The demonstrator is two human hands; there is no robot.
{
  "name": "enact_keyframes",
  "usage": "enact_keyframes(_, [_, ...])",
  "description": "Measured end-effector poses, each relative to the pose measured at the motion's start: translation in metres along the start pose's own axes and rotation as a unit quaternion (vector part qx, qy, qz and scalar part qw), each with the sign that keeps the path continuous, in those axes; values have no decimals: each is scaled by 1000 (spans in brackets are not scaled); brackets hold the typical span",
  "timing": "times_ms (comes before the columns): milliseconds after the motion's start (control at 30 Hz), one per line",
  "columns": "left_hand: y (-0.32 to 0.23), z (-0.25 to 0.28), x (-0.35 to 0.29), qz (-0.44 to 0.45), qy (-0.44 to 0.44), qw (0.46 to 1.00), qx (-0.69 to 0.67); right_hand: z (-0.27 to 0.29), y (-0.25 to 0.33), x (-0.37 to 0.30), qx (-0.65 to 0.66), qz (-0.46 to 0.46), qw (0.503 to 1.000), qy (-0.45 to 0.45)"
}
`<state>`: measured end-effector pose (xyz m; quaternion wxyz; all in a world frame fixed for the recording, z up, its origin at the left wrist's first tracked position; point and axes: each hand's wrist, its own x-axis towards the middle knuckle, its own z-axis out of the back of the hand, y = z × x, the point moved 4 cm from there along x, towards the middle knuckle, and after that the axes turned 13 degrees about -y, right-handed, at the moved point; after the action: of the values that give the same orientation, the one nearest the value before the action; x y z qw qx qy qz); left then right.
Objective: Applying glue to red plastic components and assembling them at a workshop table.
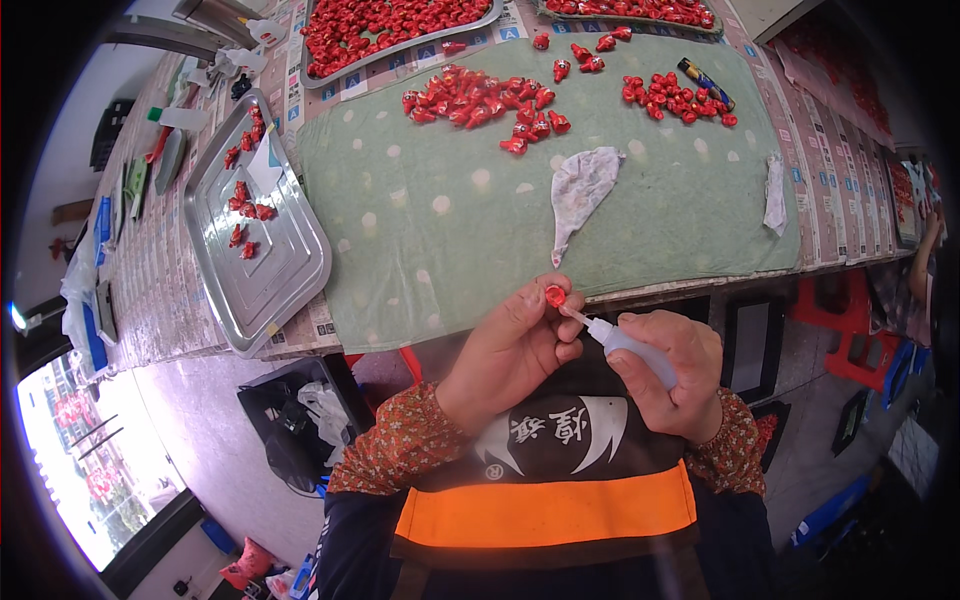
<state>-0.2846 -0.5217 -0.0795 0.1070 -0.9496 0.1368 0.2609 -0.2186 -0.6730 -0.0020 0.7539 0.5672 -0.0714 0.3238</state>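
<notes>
The small, glossy red, rounded piece point(555, 295) is pinched in the grip of the left hand point(512, 338), between thumb and fingertips, near the front edge of the surface point(160, 285). Its upturned end shows a bright red rim around a recessed middle; finer detail is too small to tell. The right hand point(682, 365) has its grip closed around a translucent white plastic squeeze bottle point(640, 355), tilted, its thin nozzle aimed leftward at the piece. Whether the tip touches it, I cannot tell.
</notes>
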Motion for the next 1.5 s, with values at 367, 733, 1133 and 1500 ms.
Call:
enact_keyframes(367, [2,1,-1,3,-5,1000,17,0,-2,-3,-12,-7,1000,-2])
enact_keyframes(733, [0,-2,-2,-21,-23,998,60,3,0,-1,-35,16,999,-12])
enact_keyframes(1133, [-1,-8,-5,-53,-59,990,112,6,1,-3,-50,24,998,-23])
enact_keyframes(1500, [-6,-13,-8,-125,-94,969,189,9,2,-4,-51,30,998,-26])
